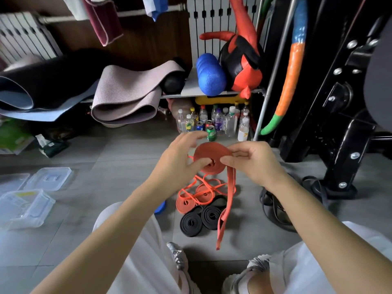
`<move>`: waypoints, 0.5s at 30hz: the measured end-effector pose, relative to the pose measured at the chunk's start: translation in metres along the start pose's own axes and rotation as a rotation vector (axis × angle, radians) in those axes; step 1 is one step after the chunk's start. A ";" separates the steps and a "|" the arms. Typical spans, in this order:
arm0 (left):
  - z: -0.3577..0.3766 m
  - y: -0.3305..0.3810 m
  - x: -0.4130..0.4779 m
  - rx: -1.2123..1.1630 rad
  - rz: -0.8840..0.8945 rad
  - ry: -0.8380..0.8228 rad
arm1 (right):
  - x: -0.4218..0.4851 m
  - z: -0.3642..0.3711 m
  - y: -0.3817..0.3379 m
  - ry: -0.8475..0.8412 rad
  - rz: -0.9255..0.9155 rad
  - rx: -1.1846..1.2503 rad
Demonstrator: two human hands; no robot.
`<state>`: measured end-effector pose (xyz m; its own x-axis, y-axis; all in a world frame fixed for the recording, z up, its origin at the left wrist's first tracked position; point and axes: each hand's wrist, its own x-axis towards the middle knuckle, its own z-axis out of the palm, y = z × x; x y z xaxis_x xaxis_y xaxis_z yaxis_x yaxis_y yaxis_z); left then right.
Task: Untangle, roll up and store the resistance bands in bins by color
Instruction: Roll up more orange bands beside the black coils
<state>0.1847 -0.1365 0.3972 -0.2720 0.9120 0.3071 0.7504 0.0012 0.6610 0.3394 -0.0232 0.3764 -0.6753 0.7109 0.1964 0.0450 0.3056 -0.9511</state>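
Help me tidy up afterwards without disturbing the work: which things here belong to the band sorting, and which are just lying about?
Belonging: half-rolled orange band held in left hand and right hand; rolled orange bands, tangled orange band and two rolled black bands on the floor; clear plastic bins.
Lying about: yoga mats, blue foam roller, drink bottles and cans.

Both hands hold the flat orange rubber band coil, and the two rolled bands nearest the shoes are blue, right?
Wrong colour: the head view shows the two rolled bands nearest the shoes are black. Left hand and right hand do hold the flat orange rubber band coil.
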 end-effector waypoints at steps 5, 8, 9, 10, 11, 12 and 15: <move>-0.010 0.003 0.012 0.311 0.340 -0.152 | 0.004 0.002 -0.004 -0.045 -0.039 -0.103; -0.015 -0.001 0.018 0.199 0.311 -0.086 | 0.006 0.004 0.000 -0.041 0.003 -0.031; -0.016 -0.001 0.019 0.179 0.288 -0.055 | 0.007 0.004 0.003 -0.077 0.012 -0.033; -0.018 -0.001 0.021 0.153 0.252 -0.026 | 0.008 0.004 0.007 -0.114 0.020 -0.064; -0.020 -0.001 0.022 0.120 0.202 0.003 | 0.009 0.004 0.012 -0.137 0.034 -0.107; -0.021 0.000 0.023 0.083 0.148 0.039 | 0.009 0.004 0.019 -0.141 0.060 -0.154; -0.027 0.000 0.025 -0.032 0.045 0.158 | 0.003 0.008 0.043 -0.095 0.167 -0.249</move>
<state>0.1623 -0.1245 0.4234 -0.3313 0.8351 0.4391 0.7451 -0.0539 0.6648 0.3336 -0.0131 0.3339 -0.7090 0.7052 0.0083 0.3320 0.3441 -0.8783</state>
